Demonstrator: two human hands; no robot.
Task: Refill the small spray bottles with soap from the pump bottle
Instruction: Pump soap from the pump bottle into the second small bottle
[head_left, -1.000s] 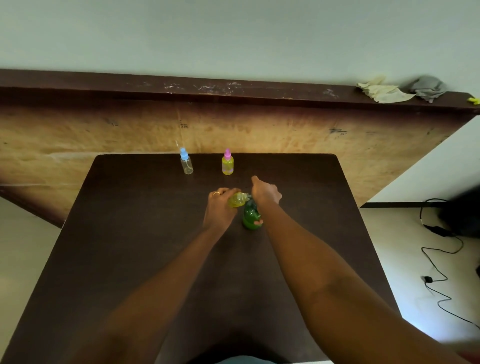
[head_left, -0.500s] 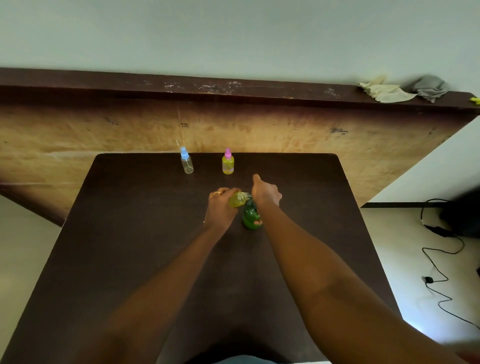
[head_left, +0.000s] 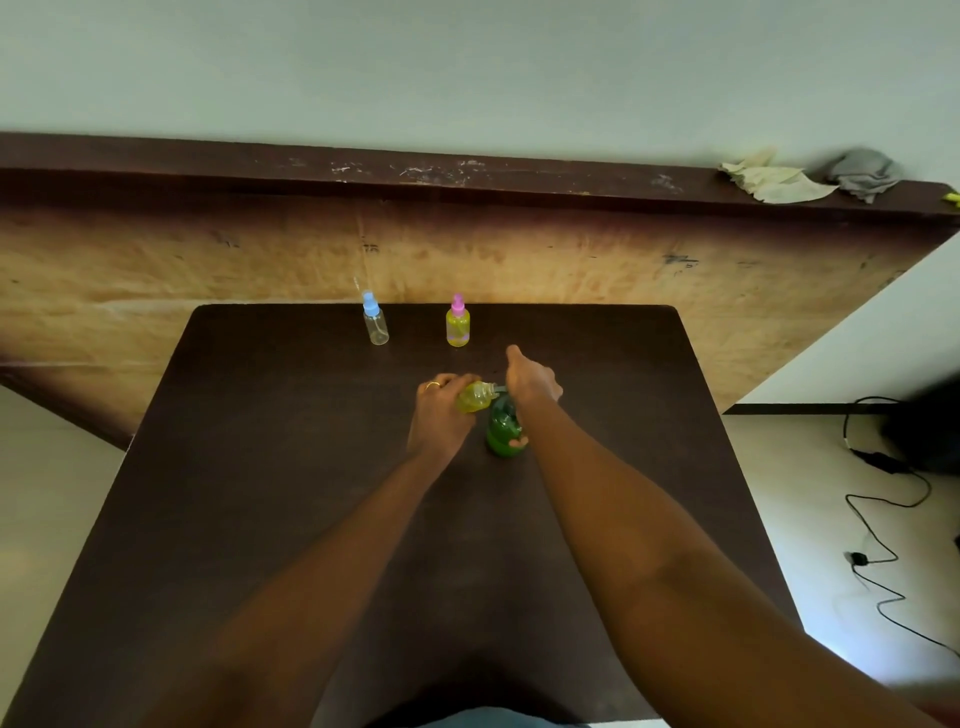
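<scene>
The left hand (head_left: 439, 410) is gripping a tilted bottle (head_left: 474, 399) at 10 o'clock of the pump (head_left: 504, 430), its mouth meeting the spout; the right hand (head_left: 532, 382) is curling over the pump head, pressing. Trouble is looming: the mouth is narrow (the tilt isn't helping), so a hard stroke is likely sending soap onto the table (head_left: 260, 467), or tipping the pump toward 3 o'clock

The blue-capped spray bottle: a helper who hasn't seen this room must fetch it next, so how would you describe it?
Start at the dark brown table set against the plywood panel. Two small spray bottles stand upright near its far edge; the blue-capped spray bottle is the left one. Unlike the pink-capped bottle beside it, full of yellow liquid, it looks clear and empty.
</scene>
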